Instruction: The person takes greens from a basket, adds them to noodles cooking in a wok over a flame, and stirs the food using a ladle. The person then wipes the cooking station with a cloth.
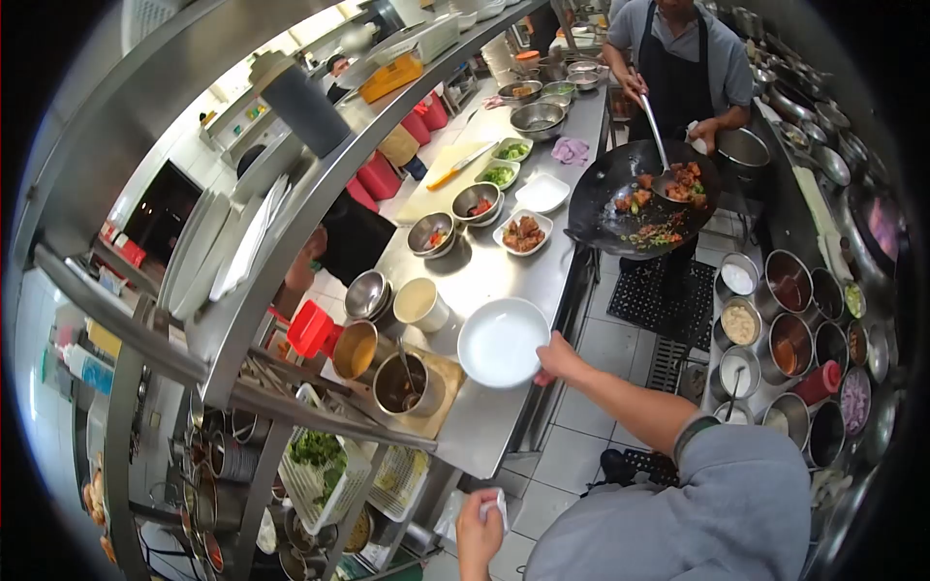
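My right hand (560, 358) grips the rim of a white bowl (503, 342), which is at the edge of the steel counter (481, 431). Nothing shows inside the bowl. Low in the view, my left hand (480, 531) is closed around a white cloth or paper (501, 507), partly hidden by the fingers. Across from me, a co-worker in a dark apron (670, 68) holds a black wok (605, 198) over the aisle. A ladle (653, 131) in the co-worker's hand touches browned chunks of food (686, 182) in the wok.
A square dish of browned pieces (523, 233), steel bowls, a knife (460, 167) and a pot with utensils (405, 385) stand on the counter. Overhead runs a steel shelf (281, 228). Sauce and ingredient containers (790, 281) line the right side. Black mats (664, 298) cover part of the floor.
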`<state>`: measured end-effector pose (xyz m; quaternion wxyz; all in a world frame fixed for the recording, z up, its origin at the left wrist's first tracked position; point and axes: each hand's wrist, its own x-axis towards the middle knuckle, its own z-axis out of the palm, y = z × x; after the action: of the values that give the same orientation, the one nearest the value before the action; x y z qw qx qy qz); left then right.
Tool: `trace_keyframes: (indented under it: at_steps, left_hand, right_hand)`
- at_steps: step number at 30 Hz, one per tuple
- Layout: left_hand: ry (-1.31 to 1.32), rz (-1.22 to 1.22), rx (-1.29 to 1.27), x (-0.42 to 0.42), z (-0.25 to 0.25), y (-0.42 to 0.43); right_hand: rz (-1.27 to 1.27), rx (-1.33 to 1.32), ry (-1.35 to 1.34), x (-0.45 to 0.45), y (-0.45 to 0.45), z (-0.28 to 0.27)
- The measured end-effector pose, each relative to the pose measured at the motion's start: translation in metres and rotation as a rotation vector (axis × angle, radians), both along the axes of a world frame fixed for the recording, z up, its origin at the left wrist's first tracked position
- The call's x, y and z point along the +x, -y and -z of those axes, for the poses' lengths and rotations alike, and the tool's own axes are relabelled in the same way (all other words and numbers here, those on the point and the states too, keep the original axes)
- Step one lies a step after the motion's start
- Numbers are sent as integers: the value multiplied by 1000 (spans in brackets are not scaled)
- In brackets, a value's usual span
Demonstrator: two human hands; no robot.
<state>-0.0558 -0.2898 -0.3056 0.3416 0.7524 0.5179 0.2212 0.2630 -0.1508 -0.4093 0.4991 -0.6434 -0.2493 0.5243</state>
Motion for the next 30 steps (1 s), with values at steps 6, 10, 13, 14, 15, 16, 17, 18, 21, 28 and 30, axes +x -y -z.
trace_keyframes:
  at_steps: [6, 10, 13, 14, 15, 16, 17, 18, 21, 28, 30]
  left_hand:
    - [-100, -314, -151, -43, 66, 57]
    - [-249, -338, -282, -52, 62, 88]
    - [-192, -499, -376, -51, 57, 107]
    - [-177, -529, -386, -58, 61, 116]
    - [-161, -560, -390, -64, 65, 124]
    - [-141, -586, -398, -68, 70, 131]
    - [-122, -610, -407, -71, 76, 139]
    - [-106, -630, -423, -71, 81, 148]
    - [50, -639, -506, -63, 103, 165]
    - [-19, -298, -576, -42, 103, 157]
    - [32, -290, -621, -48, 118, 159]
  right_hand:
    - [181, -124, 13, 42, -102, 35]
    - [201, -69, -3, 55, -149, 65]
    - [201, -75, 144, 68, -159, 62]
    - [144, -110, 366, 66, -141, 28]
    - [255, -41, 821, 53, -127, 16]
    - [225, 116, 758, 41, -126, 12]
    - [196, 268, 691, 33, -127, 8]
    - [16, 272, 634, 16, -133, -12]
    - [-276, 439, 769, -44, -190, -25]
    - [-347, 461, 988, -64, -222, 18]
    - [-389, 480, 992, -65, -167, -6]
